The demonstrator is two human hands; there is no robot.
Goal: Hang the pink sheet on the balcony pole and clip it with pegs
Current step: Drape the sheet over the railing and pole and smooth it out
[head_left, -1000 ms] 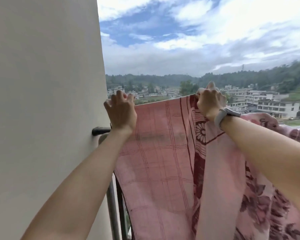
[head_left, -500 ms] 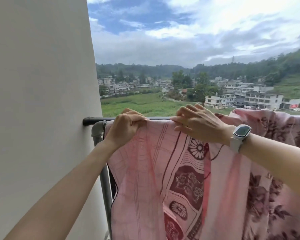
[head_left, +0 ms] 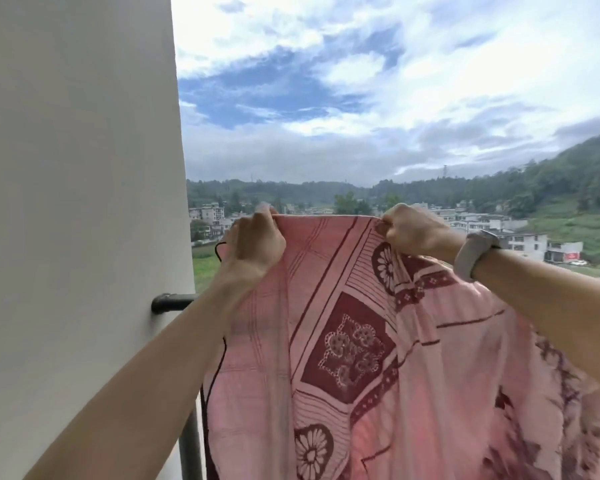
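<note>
Both arms reach forward and up. The left hand (head_left: 253, 245) and the right hand (head_left: 413, 232) each pinch the top edge of the pink sheet (head_left: 343, 341), holding it stretched between them, above the black pole (head_left: 174, 302). A white wall (head_left: 77, 202) stands close at left; open sky lies ahead.

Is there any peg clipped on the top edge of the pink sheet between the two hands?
No. The top edge of the pink sheet runs bare between the left hand and the right hand, which both grip it.
</note>
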